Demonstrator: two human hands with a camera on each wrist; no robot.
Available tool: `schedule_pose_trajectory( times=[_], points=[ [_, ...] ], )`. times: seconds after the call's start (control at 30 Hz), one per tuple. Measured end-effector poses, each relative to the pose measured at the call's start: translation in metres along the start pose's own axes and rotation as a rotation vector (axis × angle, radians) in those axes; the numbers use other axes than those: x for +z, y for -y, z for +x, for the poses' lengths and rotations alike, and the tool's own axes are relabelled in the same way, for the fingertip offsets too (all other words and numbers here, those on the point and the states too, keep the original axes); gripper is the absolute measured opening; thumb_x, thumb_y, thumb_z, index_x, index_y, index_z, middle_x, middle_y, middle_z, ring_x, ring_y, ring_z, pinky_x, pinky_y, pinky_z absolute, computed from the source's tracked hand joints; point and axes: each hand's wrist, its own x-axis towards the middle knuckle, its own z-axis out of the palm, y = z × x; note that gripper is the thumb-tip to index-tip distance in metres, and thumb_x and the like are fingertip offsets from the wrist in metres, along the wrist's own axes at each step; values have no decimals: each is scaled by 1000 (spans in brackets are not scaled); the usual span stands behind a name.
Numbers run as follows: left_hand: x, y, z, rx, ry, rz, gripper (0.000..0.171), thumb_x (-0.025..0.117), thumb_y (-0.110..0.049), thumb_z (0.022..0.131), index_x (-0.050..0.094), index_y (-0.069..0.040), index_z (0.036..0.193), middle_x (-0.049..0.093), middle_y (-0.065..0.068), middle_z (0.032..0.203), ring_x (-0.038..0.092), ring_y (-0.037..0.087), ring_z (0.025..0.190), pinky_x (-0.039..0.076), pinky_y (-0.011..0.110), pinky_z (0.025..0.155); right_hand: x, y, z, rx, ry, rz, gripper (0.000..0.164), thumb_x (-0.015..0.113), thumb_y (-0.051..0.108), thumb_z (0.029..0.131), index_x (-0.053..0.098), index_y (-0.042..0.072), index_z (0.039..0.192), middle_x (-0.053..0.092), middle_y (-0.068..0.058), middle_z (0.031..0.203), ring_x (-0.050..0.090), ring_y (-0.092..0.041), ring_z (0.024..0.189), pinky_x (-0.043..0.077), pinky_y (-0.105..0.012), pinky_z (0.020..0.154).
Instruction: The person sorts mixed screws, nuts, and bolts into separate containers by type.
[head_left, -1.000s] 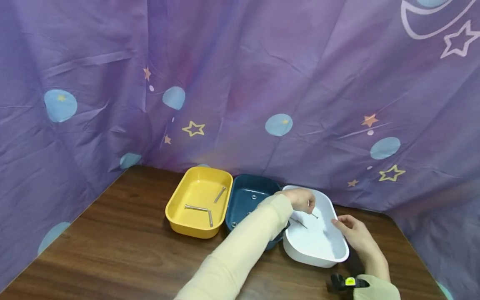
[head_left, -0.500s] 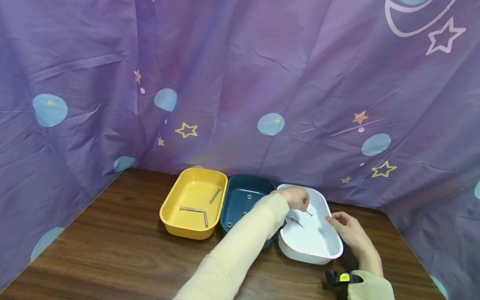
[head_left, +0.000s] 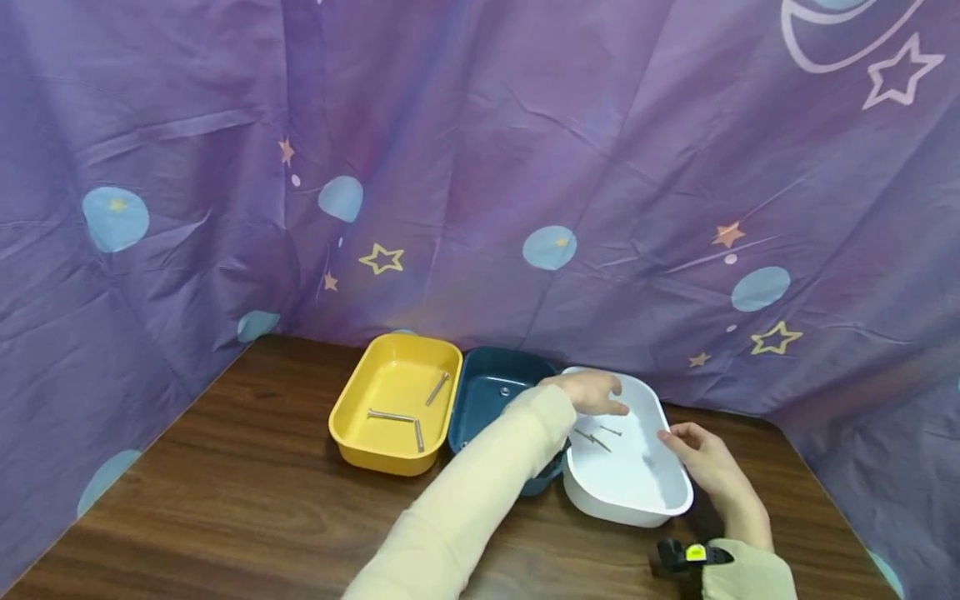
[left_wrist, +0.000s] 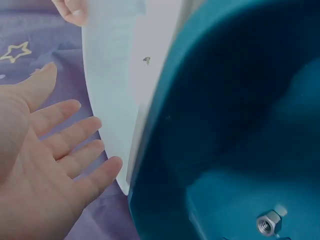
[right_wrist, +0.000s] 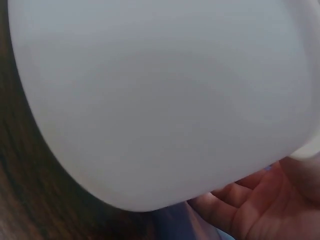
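My left hand (head_left: 592,393) hovers over the far left part of a white tray (head_left: 637,492); its fingers are loosely spread and hold nothing, as the left wrist view also shows. Just below it, a thin screw (head_left: 611,431) lies on the tray floor beside a few more slim screws (head_left: 595,440). At the tray's right side, my right hand (head_left: 708,467) grips the rim between thumb and fingers. The right wrist view is mostly filled by the white tray's wall (right_wrist: 150,110), with part of the right hand (right_wrist: 270,205) below it.
A dark blue tray (head_left: 480,383) with several nuts (left_wrist: 269,223) adjoins the white one, partly hidden by the left sleeve (head_left: 480,492). Left of it stands a yellow tray (head_left: 382,450) holding 3 bolts (head_left: 392,416). A purple curtain (head_left: 450,167) hangs behind the wooden table (head_left: 247,475).
My left hand has let go of the screw it pinched, and its fingers have opened and lifted slightly. That screw now lies in the white tray. The right hand keeps its place.
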Motion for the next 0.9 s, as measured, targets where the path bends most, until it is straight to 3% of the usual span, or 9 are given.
schedule_pose_trajectory(
  times=[0.17,0.3,0.4,0.5,0.63,0.8,0.9],
  points=[
    [-3,7,-7,56,-6,27,51,51,-47,100,50,-19,142,50,-8,142,42,7,131,31,23,105,-1,-3,-1,-7,-14,23,56,50,45,100,54,-9,116,61,-8,92,56,-14,80,47,-29,66],
    [-2,10,-15,116,-53,25,52,50,-42,101,46,-12,145,47,-2,146,39,9,135,27,20,107,-10,2,-2,-10,-16,77,56,48,44,101,50,-10,116,58,-9,86,56,-18,73,50,-33,63],
    [0,14,-21,141,-92,-8,55,49,-42,102,44,-12,146,44,-1,148,34,10,138,24,20,109,-19,12,-6,-14,-11,13,58,47,44,102,48,-11,119,59,-18,92,61,-26,76,53,-39,65],
    [0,20,-32,158,-115,-56,57,48,-45,101,42,-13,148,41,-1,150,30,11,140,23,22,110,-30,27,-15,-46,-10,-173,66,42,51,101,47,-10,126,57,-31,112,61,-41,94,51,-50,78],
    [-3,35,-56,103,-124,-78,58,48,-45,102,38,-15,150,34,2,154,27,15,142,24,28,112,-38,55,-25,-132,-49,-315,72,32,55,102,45,-8,135,47,-35,133,45,-53,118,40,-61,91],
    [-8,51,-84,23,-170,-59,59,45,-47,102,34,-19,152,23,7,159,22,22,145,24,39,113,-39,91,-39,-298,-164,-306,65,28,43,106,39,-11,140,40,-38,137,35,-56,126,29,-64,99],
    [-12,58,-102,13,-232,-46,58,44,-45,103,34,-17,152,21,11,160,21,26,145,24,44,113,-23,108,-44,-401,-249,-316,57,27,36,108,40,-9,141,37,-37,140,33,-57,127,27,-67,98]
  ],
)
